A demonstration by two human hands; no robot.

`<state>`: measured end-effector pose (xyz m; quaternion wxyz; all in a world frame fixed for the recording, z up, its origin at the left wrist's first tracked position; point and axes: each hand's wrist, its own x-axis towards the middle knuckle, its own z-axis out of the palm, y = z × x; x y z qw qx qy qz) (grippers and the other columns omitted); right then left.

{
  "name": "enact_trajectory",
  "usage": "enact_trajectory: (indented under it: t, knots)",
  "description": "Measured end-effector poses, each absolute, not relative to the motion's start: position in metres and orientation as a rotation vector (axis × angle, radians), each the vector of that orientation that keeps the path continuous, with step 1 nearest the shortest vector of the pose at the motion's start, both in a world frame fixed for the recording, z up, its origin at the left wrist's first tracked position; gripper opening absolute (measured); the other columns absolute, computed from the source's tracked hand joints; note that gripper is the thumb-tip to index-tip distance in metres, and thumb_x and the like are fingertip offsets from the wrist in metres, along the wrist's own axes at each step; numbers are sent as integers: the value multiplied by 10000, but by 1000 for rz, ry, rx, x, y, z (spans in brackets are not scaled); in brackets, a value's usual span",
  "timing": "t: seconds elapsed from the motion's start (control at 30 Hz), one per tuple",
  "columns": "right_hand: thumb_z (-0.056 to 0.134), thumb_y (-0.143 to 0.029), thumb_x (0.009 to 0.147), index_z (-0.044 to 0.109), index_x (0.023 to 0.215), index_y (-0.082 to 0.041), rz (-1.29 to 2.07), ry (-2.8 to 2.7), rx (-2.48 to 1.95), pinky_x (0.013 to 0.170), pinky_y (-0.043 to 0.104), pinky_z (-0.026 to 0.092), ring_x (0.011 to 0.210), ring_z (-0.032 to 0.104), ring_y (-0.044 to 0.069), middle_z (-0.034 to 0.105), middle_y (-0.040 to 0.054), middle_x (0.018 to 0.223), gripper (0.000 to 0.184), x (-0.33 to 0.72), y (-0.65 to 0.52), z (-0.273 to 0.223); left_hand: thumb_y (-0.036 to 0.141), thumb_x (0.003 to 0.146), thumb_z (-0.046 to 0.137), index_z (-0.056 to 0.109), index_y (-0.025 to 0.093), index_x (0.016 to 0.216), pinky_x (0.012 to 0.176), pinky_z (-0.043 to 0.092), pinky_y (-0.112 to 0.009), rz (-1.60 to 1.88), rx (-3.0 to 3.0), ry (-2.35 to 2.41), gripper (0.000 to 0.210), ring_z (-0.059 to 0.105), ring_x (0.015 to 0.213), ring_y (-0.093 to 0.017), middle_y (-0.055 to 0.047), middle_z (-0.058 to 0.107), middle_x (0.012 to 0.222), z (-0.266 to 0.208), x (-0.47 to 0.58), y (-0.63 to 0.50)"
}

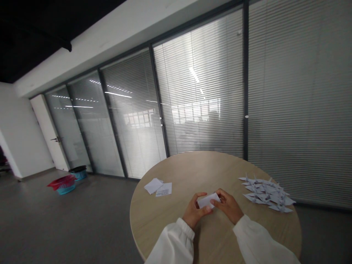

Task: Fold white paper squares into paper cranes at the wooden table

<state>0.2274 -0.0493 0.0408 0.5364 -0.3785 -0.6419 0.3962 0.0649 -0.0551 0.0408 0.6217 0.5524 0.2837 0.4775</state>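
Between my two hands is a small folded piece of white paper [207, 200], held just over the round wooden table [203, 161]. My left hand [194, 210] grips its left end, thumb along the near edge and fingers at the far edge. My right hand [227, 205] has its thumb on the paper's face near the right end, with the fingers curled behind. To the right lies a pile of folded paper cranes [265, 192]. A few loose paper sheets [154, 186], one with print on it, lie to the left.
Glass partitions with blinds [203, 91] stand behind the table. On the floor at left are a blue bin with a red liner [64, 184] and another with a black liner [79, 172]. A white door [51, 132] is at the far left.
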Motion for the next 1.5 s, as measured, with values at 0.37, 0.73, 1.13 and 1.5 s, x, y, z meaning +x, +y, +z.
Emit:
enact_trajectory:
  t: [0.37, 0.73, 1.13, 1.5]
  knots:
    - [665, -415, 614, 415, 983, -210, 1007, -1449, -825, 616, 267, 468, 680, 588, 172, 593, -10, 708, 490, 227, -51, 42, 358, 536, 735, 532, 129, 881, 575, 452, -264, 1223, 1373, 854, 461, 533, 575, -123, -3, 573, 633, 32, 66, -49]
    - [660, -496, 589, 559, 853, -168, 1019, -1456, -879, 647, 293, 483, 726, 618, 212, 662, 53, 758, 433, 228, -53, 46, 306, 528, 729, 560, 131, 775, 572, 482, -284, 1246, 1342, 862, 347, 502, 557, -109, 20, 528, 597, 39, 67, -52]
    - [664, -479, 593, 597, 822, -161, 1039, -1446, -855, 610, 289, 480, 684, 615, 210, 660, 41, 714, 398, 228, -54, 46, 280, 570, 702, 560, 129, 839, 569, 495, -290, 1264, 1377, 854, 340, 514, 591, -122, 8, 538, 627, 40, 67, -54]
    - [647, -464, 615, 575, 758, -163, 993, -1473, -896, 569, 252, 453, 634, 584, 177, 618, 9, 652, 340, 229, -51, 42, 292, 559, 712, 512, 146, 957, 566, 493, -287, 1296, 1326, 849, 468, 530, 540, -118, 42, 533, 551, 42, 67, -54]
